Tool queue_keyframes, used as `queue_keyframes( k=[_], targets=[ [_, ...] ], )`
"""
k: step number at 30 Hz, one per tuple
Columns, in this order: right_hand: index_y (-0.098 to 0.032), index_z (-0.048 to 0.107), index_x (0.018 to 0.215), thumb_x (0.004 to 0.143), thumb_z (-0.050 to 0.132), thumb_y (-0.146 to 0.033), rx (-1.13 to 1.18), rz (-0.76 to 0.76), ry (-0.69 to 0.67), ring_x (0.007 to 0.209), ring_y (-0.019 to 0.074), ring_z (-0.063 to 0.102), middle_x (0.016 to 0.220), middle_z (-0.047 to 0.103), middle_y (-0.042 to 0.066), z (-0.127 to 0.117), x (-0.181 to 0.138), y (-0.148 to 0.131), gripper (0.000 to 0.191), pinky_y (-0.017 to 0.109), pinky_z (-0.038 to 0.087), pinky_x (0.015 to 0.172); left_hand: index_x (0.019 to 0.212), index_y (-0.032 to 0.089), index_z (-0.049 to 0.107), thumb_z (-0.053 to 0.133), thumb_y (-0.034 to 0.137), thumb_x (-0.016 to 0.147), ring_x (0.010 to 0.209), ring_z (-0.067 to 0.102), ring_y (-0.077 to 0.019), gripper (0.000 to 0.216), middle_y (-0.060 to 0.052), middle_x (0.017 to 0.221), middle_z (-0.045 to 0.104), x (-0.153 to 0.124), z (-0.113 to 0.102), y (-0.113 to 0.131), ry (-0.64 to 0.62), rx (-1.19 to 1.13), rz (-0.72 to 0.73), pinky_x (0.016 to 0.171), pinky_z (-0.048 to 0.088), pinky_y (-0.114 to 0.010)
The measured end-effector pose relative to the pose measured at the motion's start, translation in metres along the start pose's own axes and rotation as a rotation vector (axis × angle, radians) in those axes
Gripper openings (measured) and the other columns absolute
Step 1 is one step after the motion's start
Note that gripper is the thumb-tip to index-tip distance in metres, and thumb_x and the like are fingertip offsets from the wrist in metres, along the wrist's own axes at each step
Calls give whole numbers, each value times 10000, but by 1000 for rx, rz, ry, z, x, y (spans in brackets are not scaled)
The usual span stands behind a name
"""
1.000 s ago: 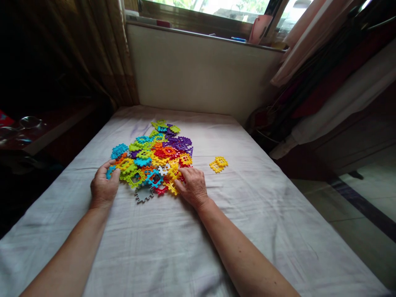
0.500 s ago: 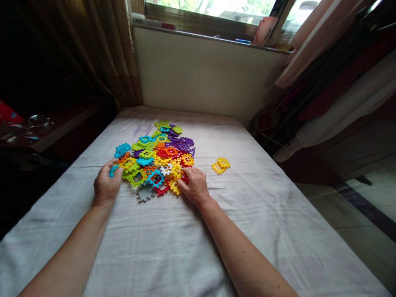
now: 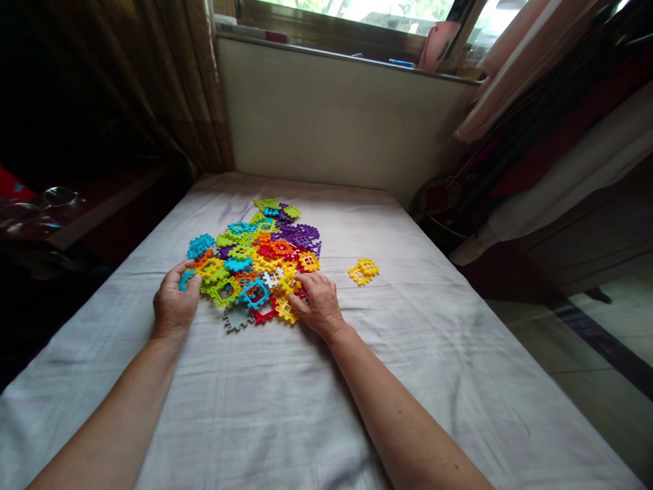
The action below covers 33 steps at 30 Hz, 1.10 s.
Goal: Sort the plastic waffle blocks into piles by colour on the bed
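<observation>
A heap of interlocking plastic building pieces in many colours lies on the bed sheet. My left hand rests at the heap's left edge, thumb and fingers apart around a blue piece; no firm grip shows. At the front right of the heap, my right hand has its thumb and fingers closed on a yellow window-shaped piece, partly hidden by the fingers. A white window piece and a red piece lie close by. In front is a grey frame piece.
Two yellow window pieces lie apart, right of the heap. The pale sheet covers the bed, which meets a wall below a window. Glasses sit on a dark side table at left; clothes hang at right.
My right hand has shifted very slightly left with the yellow piece, which tilts a little differently. My left hand stays by the blue piece. The whole view has moved slightly.
</observation>
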State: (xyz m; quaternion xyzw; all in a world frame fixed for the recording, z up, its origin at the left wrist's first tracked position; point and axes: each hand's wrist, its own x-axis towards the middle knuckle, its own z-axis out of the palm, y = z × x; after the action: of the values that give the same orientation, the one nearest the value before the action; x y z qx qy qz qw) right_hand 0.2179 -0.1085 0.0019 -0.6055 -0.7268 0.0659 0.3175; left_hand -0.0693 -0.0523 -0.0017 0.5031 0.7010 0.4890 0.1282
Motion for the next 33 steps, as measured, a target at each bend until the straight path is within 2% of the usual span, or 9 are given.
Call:
queue_keyframes(
  k=[7, 13, 17, 20, 24, 28, 33],
  targets=[
    [-221, 671, 1168, 841, 659, -280, -7, 71, 142, 1141, 243, 583, 1214, 696, 82, -4, 4, 15, 333, 375, 376, 1021, 1209, 200, 689, 593, 361, 765, 825, 594, -167, 483, -56, 1170, 717, -1, -3, 5, -6, 4, -4, 932, 492, -349],
    [-201, 677, 1160, 854, 622, -309, -158, 264, 278, 1102, 270, 584, 1182, 695, 109, -27, 8, 58, 330, 403, 392, 986, 1188, 206, 700, 590, 343, 776, 765, 568, -158, 448, -42, 1081, 725, -4, -5, 11, -2, 17, -21, 932, 494, -350],
    [-197, 700, 1138, 843, 607, -321, -282, 464, 363, 1072, 291, 579, 1150, 691, 129, -44, 3, 89, 333, 422, 402, 956, 1210, 212, 691, 596, 350, 770, 790, 576, -161, 471, -42, 1138, 723, -3, -3, 9, -5, 16, -5, 939, 495, -352],
    [-197, 719, 1104, 819, 612, -328, -314, 554, 394, 1044, 293, 578, 1115, 700, 128, -50, -1, 105, 331, 414, 412, 917, 1205, 208, 693, 597, 349, 768, 827, 599, -171, 470, -51, 1155, 725, -2, -3, 6, -6, 9, -1, 962, 493, -360],
    [-197, 731, 1100, 803, 643, -328, -318, 615, 374, 1043, 297, 579, 1113, 701, 133, -53, -3, 108, 337, 418, 424, 900, 1193, 214, 693, 601, 348, 770, 922, 626, -184, 453, -49, 1190, 716, -2, -2, 6, 7, -5, 7, 986, 485, -351],
    [-200, 729, 1131, 826, 629, -314, -331, 658, 322, 1077, 300, 572, 1142, 680, 137, -53, -2, 104, 341, 422, 430, 901, 1200, 209, 696, 599, 350, 765, 877, 626, -184, 468, -51, 1121, 730, -3, -3, 9, -4, 3, -10, 983, 491, -362],
    [-201, 742, 1086, 813, 626, -303, -311, 629, 368, 1067, 304, 554, 1148, 670, 143, -53, -3, 108, 314, 431, 424, 903, 1210, 197, 698, 591, 359, 763, 913, 623, -188, 487, -65, 1174, 724, -3, -4, 10, 3, 10, -1, 992, 480, -364]
  ],
)
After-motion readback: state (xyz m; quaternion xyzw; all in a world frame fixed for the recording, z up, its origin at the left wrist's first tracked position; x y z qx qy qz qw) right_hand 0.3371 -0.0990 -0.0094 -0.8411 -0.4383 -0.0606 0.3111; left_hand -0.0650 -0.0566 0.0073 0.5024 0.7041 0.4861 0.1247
